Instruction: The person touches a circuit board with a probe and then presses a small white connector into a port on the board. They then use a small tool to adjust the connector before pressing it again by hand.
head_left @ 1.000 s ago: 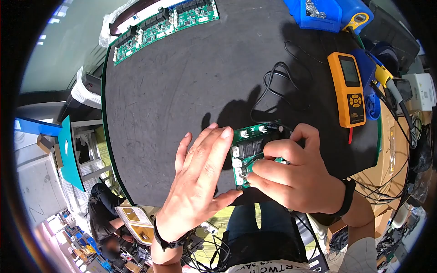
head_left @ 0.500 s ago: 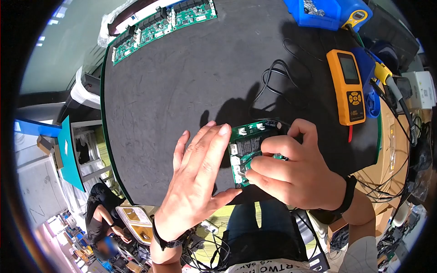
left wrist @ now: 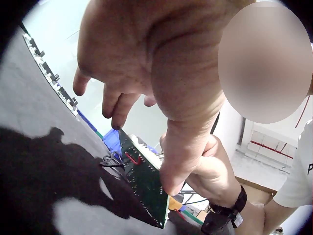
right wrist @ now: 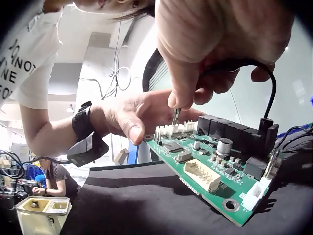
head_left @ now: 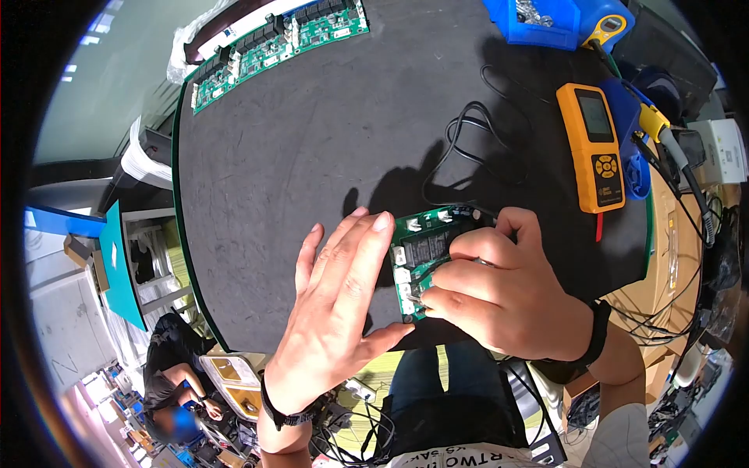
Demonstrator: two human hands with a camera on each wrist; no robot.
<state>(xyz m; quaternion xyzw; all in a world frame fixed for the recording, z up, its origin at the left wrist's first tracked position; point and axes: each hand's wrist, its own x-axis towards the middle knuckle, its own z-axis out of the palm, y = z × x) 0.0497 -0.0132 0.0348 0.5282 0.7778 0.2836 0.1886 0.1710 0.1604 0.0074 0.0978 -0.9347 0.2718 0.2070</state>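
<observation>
A green circuit board with black relays and white connectors lies between the hands. My left hand has its fingers extended along the board's left side; in the left wrist view, a fingertip and the thumb touch one edge of the tilted board. My right hand is over the board's right part, hiding much of it. Seen from the right wrist, that hand pinches a thin metal-tipped tool, its tip at the white connectors. A black cable runs from near the hand to the board's relay end.
Longer green boards lie at the back left. A loose black cable crosses the dark mat. At the right are an orange handheld meter, a blue bin and a soldering iron. Another person sits at lower left.
The right hand's upper fingers have shifted slightly over the board, and a bit of metal shows between them. The left hand stays against the board's side. The seated person's arm has moved.
</observation>
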